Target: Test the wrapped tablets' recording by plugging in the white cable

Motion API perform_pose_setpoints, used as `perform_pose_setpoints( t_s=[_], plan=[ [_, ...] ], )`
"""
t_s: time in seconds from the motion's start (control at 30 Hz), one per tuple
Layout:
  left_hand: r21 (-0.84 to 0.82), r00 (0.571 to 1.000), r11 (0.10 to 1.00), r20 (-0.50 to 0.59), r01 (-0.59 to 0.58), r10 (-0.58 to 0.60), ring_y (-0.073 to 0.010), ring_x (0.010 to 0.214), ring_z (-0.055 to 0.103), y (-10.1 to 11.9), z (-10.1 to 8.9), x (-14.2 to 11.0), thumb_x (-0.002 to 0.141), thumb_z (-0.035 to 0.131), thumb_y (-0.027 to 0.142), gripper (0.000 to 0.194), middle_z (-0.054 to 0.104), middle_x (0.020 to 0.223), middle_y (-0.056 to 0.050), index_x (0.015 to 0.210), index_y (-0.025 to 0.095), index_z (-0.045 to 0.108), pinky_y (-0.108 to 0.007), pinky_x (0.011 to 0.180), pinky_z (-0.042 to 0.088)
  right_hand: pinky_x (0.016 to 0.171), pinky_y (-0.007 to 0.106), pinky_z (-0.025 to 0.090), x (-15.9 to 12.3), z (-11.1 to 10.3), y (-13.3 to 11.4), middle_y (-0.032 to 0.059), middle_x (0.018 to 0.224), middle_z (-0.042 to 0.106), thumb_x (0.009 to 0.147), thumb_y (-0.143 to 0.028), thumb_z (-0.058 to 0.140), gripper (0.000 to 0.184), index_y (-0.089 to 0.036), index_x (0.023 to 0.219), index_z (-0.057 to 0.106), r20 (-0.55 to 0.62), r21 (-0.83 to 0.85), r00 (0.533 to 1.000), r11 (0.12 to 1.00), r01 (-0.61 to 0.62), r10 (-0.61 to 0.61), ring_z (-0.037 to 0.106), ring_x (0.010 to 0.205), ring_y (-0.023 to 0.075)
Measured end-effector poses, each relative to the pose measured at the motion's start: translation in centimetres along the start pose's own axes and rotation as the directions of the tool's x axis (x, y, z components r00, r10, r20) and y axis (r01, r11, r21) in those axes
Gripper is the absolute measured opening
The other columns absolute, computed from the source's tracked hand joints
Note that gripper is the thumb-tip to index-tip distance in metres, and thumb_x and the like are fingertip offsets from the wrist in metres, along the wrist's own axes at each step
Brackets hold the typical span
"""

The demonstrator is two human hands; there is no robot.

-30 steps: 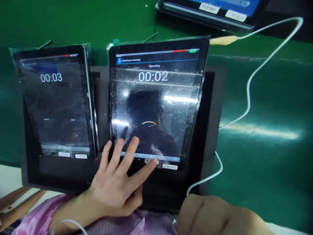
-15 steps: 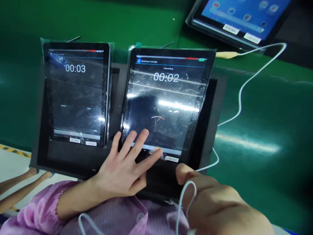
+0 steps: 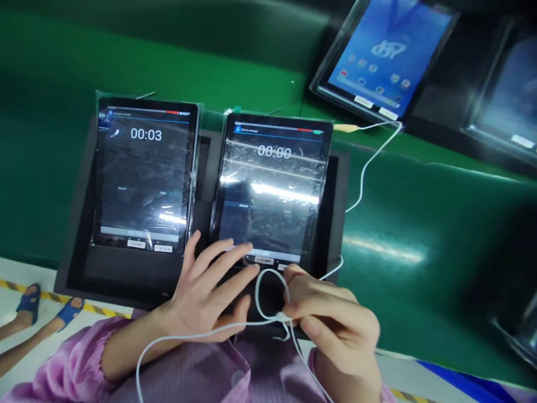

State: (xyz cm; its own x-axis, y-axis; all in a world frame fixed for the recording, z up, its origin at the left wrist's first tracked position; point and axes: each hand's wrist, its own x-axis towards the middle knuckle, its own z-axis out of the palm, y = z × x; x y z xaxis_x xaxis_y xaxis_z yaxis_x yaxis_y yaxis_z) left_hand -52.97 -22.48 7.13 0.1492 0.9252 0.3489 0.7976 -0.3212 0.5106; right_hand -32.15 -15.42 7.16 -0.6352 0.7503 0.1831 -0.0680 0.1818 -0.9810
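At your 8 o'clock, another person's feet in blue sandals (image 3: 29, 305) stand on the floor beside yellow-and-black striped tape (image 3: 94, 307). At 9 o'clock, the left tablet (image 3: 140, 210) rests on the black tray (image 3: 107, 279), film-wrapped, its screen reading 00:03. Your left hand (image 3: 205, 299), at 7 o'clock, has its fingers spread apart and grips nothing; its fingertips lie over the lower-left edge of the right tablet, though whether they press the glass you cannot tell from here. That right tablet (image 3: 272, 182) sits at the centre of the view on the same tray, reading 00:00. Your right hand (image 3: 335, 316), at 5 o'clock, pinches the white cable (image 3: 184, 336) by its splitter (image 3: 282, 317); one strand loops up between your hands, and another crosses your left wrist. The cable's yellowish plug (image 3: 346, 127) meets the right tablet's 1 o'clock corner, above the green counter (image 3: 419, 212). At 1 o'clock lies a tablet with a blue home screen (image 3: 386, 61); at 2 o'clock, another, partly cut off (image 3: 514, 92).
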Motion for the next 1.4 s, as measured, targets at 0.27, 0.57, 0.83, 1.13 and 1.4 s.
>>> perform_pose_setpoints(
  t_s=[0.27,0.57,0.83,1.13,1.4],
  plan=[
    [-0.226,0.990,0.966,-0.088,-0.129,0.111,-0.0155,0.086,0.065,0.4,-0.7,-0.3,0.095,0.063,0.029,0.014,0.075,0.088,0.000,0.101,0.019,0.070,-0.042,0.114,0.038,0.062,0.035,0.050,1.1,-1.1,-1.0,-0.0017,0.076,0.068,0.106,-0.028,0.055,0.006,-0.027,0.100,0.057,0.256,-0.185,0.964,0.983,-0.017,0.065,0.059,0.061,0.0167],
    [-0.347,0.987,0.932,0.082,-0.102,0.139,-0.0107,0.080,0.066,-0.1,-1.7,-2.0,0.098,0.065,0.019,0.006,0.075,0.085,0.005,0.096,0.020,0.070,-0.036,0.113,0.044,0.091,0.042,0.056,10.5,-9.5,0.6,0.0111,0.111,0.074,0.105,-0.035,0.051,0.020,-0.024,0.112,0.067,-0.073,-0.793,0.997,0.607,-0.054,-0.007,0.070,0.102,0.0281],
    [-0.195,1.000,0.981,-0.028,0.000,-0.006,-0.0142,0.094,0.069,-2.7,-3.9,-7.7,0.099,0.052,0.010,0.024,0.074,0.097,-0.005,0.118,0.015,0.066,-0.031,0.101,0.055,0.090,0.048,0.057,17.6,-14.9,6.0,0.0130,0.107,0.075,0.102,-0.033,0.043,0.031,-0.019,0.109,0.069,0.052,-0.873,0.998,0.483,0.061,-0.032,0.071,0.098,0.0318],
    [0.110,0.995,0.993,-0.078,-0.049,0.058,-0.0159,0.081,0.071,-3.9,-2.5,-10.5,0.098,0.061,0.015,0.014,0.075,0.092,-0.005,0.105,0.018,0.072,-0.030,0.081,0.058,0.084,0.045,0.057,17.7,-15.2,6.8,0.0125,0.105,0.073,0.099,-0.038,0.049,0.024,-0.021,0.113,0.058,0.084,-0.813,0.995,0.574,0.097,-0.049,0.071,0.094,0.0301],
    [0.209,0.990,0.971,-0.055,-0.116,0.130,-0.0119,0.074,0.069,-4.4,-1.9,-10.5,0.103,0.055,0.019,0.023,0.073,0.088,-0.002,0.099,0.025,0.077,-0.024,0.076,0.053,0.088,0.047,0.057,18.2,-15.7,7.2,0.0136,0.104,0.072,0.102,-0.040,0.042,0.029,-0.020,0.108,0.063,0.176,-0.822,0.983,0.543,0.175,-0.050,0.070,0.094,0.0304]
  ],
)
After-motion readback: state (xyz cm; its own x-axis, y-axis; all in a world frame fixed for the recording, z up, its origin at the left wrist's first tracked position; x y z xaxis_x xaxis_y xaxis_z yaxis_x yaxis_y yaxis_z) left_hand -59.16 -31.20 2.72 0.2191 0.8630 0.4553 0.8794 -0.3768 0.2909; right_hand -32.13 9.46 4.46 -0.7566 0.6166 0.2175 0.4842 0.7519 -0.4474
